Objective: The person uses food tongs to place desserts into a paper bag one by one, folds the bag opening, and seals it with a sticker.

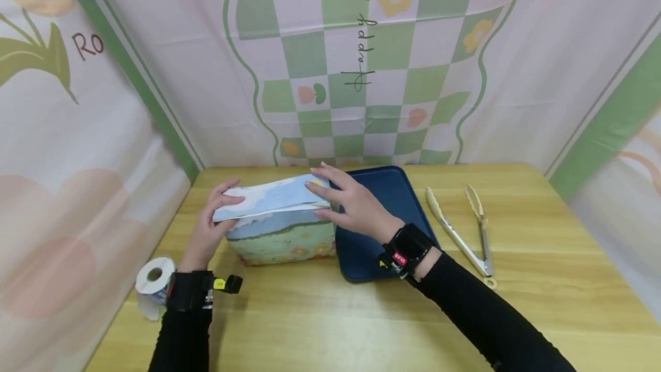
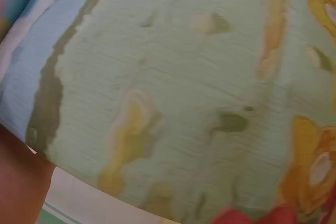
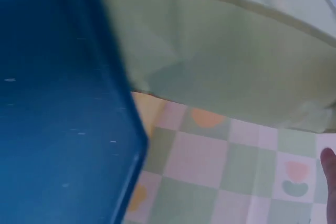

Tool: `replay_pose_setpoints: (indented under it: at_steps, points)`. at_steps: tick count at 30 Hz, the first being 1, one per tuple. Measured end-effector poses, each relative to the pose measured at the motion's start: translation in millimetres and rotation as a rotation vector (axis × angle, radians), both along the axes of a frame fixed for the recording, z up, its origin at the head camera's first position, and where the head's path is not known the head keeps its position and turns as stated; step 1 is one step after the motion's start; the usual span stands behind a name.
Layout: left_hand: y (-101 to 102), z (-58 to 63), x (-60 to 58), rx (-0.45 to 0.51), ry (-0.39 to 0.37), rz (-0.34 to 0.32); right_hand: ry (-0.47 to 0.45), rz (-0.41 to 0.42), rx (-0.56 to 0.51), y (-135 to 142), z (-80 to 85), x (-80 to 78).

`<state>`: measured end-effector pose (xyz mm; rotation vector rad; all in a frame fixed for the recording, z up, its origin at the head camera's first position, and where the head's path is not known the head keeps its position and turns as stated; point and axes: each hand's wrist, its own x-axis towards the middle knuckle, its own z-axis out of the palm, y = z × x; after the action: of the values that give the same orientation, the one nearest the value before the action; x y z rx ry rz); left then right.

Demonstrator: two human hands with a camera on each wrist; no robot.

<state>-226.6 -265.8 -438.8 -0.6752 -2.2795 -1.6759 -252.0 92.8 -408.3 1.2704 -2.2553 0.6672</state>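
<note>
A box (image 1: 289,244) printed with a blue sky and flowery meadow stands on the table, its pale blue lid (image 1: 273,195) over the top with a thin gap along the front edge. My left hand (image 1: 209,223) grips the lid's left end, fingers over the top and thumb below the front edge. At the right end, my right hand (image 1: 356,202) rests its spread fingers on the lid, thumb at the front edge. The printed side (image 2: 173,87) fills the left wrist view. In the right wrist view, the box's plain green side (image 3: 220,51) shows beside a fingertip (image 3: 329,169).
A dark blue tray (image 1: 361,263) lies right of the box, partly under my right forearm. Farther right are spread metal tongs (image 1: 485,245). A white roll (image 1: 155,277) stands by my left wrist. Patterned cloth (image 1: 351,62) hangs behind the table (image 1: 310,326).
</note>
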Motion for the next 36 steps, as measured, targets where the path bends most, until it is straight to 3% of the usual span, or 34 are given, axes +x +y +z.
replay_pose_setpoints:
  at_steps: [4,7,11,15,19,22,26,29,32,36]
  points:
    - [1.3,-4.1,1.6,-0.002,0.041,-0.035,-0.074,-0.020,0.005,-1.4,-11.4,5.5]
    - [3.8,-5.2,1.8,0.009,0.006,-0.012,-0.084,-0.051,0.000,-3.2,-14.8,7.8]
    - [9.1,0.9,7.8,0.017,-0.044,0.024,-0.072,-0.074,0.002,-4.2,-13.5,9.3]
    - [16.0,12.8,18.6,-0.005,-0.012,0.056,-0.053,-0.091,0.003,-4.1,-11.1,11.7]
    - [22.7,16.5,27.2,-0.103,0.088,0.139,0.035,-0.150,0.049,-5.4,-9.6,17.0]
    - [23.1,7.2,28.5,-0.200,0.177,0.226,0.085,-0.175,0.075,-6.9,-10.0,21.5]
    - [22.5,-4.3,34.3,-0.393,0.258,0.340,0.077,-0.165,0.100,-6.1,-16.8,26.9]
    - [22.8,-1.8,52.7,-0.535,0.246,0.386,0.045,-0.166,0.121,-5.4,-20.7,32.7]
    - [15.0,3.2,77.6,-0.588,0.180,0.434,0.003,-0.180,0.112,-6.7,-20.8,39.8]
    - [-14.7,4.5,103.9,-0.645,0.078,0.602,0.014,-0.188,0.038,-7.5,-22.4,49.7]
